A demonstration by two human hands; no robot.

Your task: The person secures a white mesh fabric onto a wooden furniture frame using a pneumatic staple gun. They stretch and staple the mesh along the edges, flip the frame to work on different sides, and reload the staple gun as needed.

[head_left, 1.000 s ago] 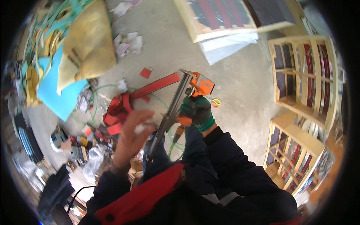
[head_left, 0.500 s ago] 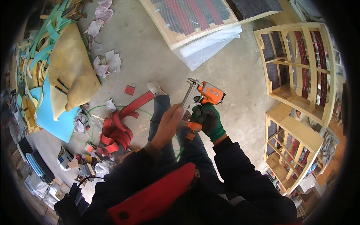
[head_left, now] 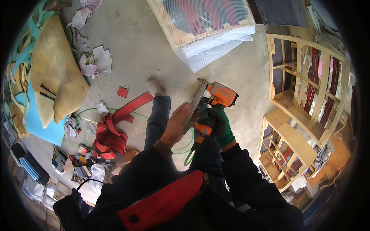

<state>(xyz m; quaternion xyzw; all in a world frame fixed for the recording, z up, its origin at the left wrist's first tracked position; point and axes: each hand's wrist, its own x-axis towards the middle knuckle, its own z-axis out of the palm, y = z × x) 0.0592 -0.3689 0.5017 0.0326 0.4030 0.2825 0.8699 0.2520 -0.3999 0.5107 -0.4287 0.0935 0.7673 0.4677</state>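
Observation:
An orange pneumatic staple gun (head_left: 223, 94) with a long silver magazine (head_left: 197, 99) is held in front of my body, its nose pointing away from me. Fingers of my right hand (head_left: 219, 122), in a green and black glove, wrap round its handle. My bare left hand (head_left: 177, 125) grips the magazine from the left side, with its thumb side partly hidden behind the rail. A green air hose (head_left: 189, 158) runs from the handle's lower end past my legs.
Red webbing (head_left: 110, 140) lies heaped left of my foot. Foam sheets (head_left: 59, 65) and a blue sheet (head_left: 44, 119) pile up at far left. A mesh-covered wooden frame (head_left: 208, 36) lies ahead. Two open wooden frames (head_left: 327, 69) (head_left: 296, 140) stand at right.
The view has turned slightly, so the floor items at left sit further left. The staple gun stays in both hands, and more of the green hose shows below it.

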